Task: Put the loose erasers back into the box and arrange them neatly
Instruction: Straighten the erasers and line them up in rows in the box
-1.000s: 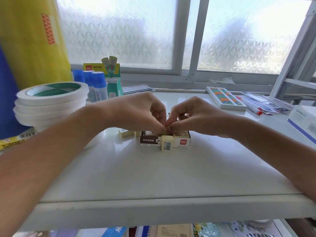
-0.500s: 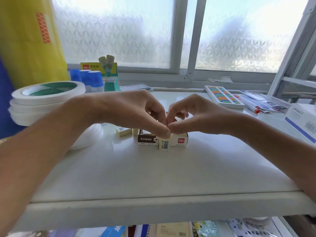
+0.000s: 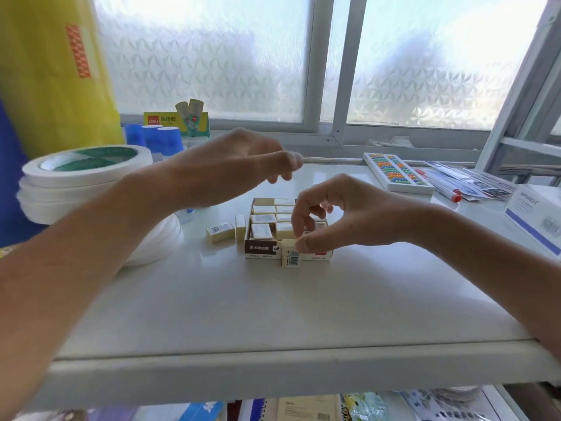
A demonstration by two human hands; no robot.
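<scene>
A small open cardboard box (image 3: 261, 252) with a brown front label sits mid-shelf, with several cream erasers (image 3: 263, 219) in rows inside. One eraser with a barcode (image 3: 290, 257) stands against the box's front wall. My right hand (image 3: 331, 217) pinches its top between thumb and index finger. My left hand (image 3: 239, 168) hovers blurred above and left of the box, fingers relaxed and holding nothing. Two loose erasers lie left of the box: a flat one (image 3: 220, 232) and an upright one (image 3: 240, 227).
A stack of white tape rolls (image 3: 85, 171) stands at the left, with blue glue sticks (image 3: 161, 138) and a yellow roll (image 3: 54, 74) behind. An abacus (image 3: 397, 173), a pen (image 3: 441, 187) and a white carton (image 3: 534, 217) lie at the right. The shelf edge (image 3: 273, 363) runs in front.
My left hand has let go and lifted up and left, uncovering the box's rows of erasers. My right hand stays at the barcode eraser.
</scene>
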